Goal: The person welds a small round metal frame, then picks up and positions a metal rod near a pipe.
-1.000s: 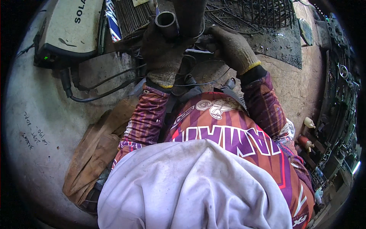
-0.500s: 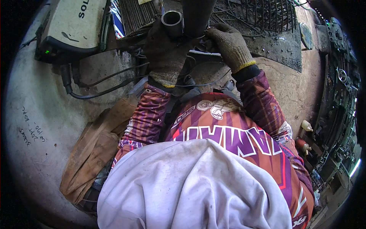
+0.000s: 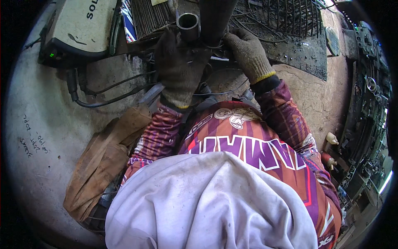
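Note:
A short open-topped metal pipe (image 3: 188,25) stands upright at the table's near edge, close beside a thick dark cylinder (image 3: 214,18). My left hand (image 3: 179,70), in a dirty knitted glove, is just below the pipe. Its fingers curl inward in deep shadow, and whatever they grip cannot be made out. To the right of the cylinder's lower end, my gloved right hand (image 3: 248,53) has its fingers bent together in a pinch. Anything between those fingertips is too small or hidden to name.
A box of thin rods (image 3: 150,18) lies left of the pipe. Farther left is a pale welding machine (image 3: 81,29) with thick cables (image 3: 112,101). A rack of dark bars (image 3: 294,18) and a gritty metal plate (image 3: 304,56) are on the right. Brown cloth (image 3: 105,162) lies lower left.
My left hand has shifted slightly left and down. My right hand has moved a little lower, its fingers still bent. The pipe and cylinder stay nearly in place.

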Demonstrator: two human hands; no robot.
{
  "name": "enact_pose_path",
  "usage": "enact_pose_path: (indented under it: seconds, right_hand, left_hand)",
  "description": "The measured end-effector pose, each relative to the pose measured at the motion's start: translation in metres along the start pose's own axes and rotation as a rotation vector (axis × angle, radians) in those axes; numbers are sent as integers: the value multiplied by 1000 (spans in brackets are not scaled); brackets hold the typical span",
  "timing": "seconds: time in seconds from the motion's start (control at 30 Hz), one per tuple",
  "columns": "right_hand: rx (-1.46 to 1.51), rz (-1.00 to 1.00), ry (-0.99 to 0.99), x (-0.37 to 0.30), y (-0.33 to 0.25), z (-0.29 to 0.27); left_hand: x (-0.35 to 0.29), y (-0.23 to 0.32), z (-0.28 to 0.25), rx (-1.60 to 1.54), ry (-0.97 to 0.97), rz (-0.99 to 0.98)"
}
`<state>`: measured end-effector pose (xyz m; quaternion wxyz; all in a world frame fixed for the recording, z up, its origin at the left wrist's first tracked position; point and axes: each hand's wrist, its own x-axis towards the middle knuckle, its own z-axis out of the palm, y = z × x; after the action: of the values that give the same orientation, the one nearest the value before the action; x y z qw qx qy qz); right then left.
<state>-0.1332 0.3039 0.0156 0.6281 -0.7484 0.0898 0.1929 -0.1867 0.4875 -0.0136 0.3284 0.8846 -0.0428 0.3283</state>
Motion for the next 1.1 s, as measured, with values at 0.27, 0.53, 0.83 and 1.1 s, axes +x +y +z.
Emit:
enact_pose_path:
  seconds: [0.27,0.53,0.83,1.1]
  right_hand:
    - [-33,-51,10,-24,10,6]
    - [61,-103,110,-57,4,-3]
    - [-128,-22,-70,-46,22,-1]
    - [-58,-45,16,-28,13,10]
  left_hand:
    - [-5,23,-18,30,-256,202]
    - [-17,53,-34,-929,-360,-1100]
    - [-36,37,0,-1493,-251,-1399]
    - [-32,24,10,-1469,-330,-1324]
